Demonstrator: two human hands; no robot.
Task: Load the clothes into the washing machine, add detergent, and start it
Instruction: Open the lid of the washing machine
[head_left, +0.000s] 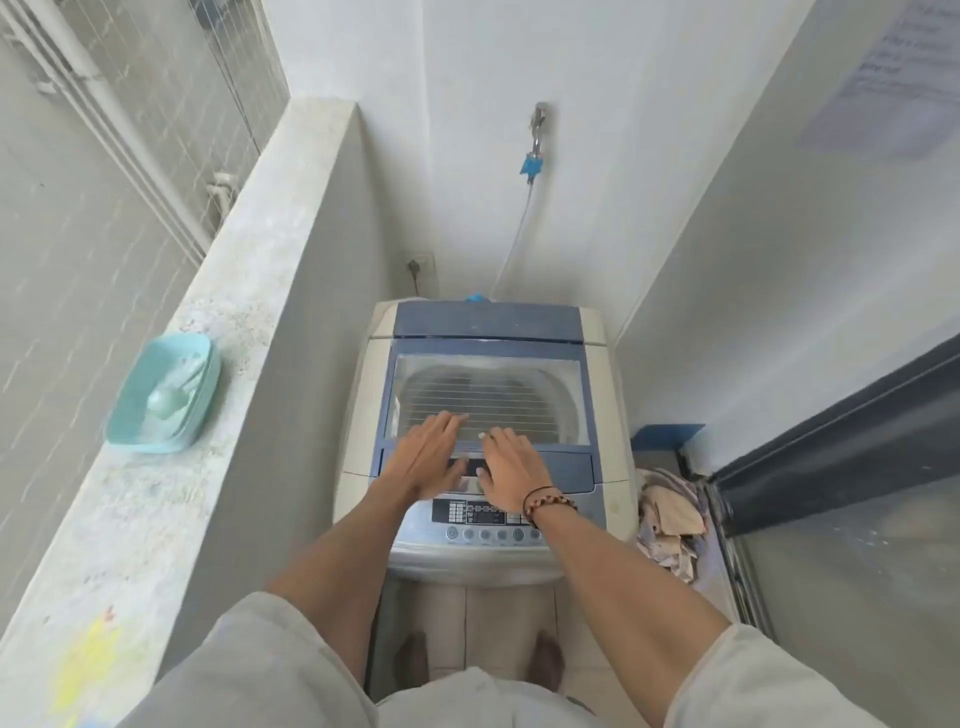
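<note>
Drum contents blurred behind lid (488, 400)

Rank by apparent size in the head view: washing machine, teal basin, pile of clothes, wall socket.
1. washing machine, by far the largest.
2. teal basin on the ledge.
3. pile of clothes, looks somewhat smaller than the basin, but it is partly hidden and lower down, so unsure.
4. wall socket, smallest.
</note>
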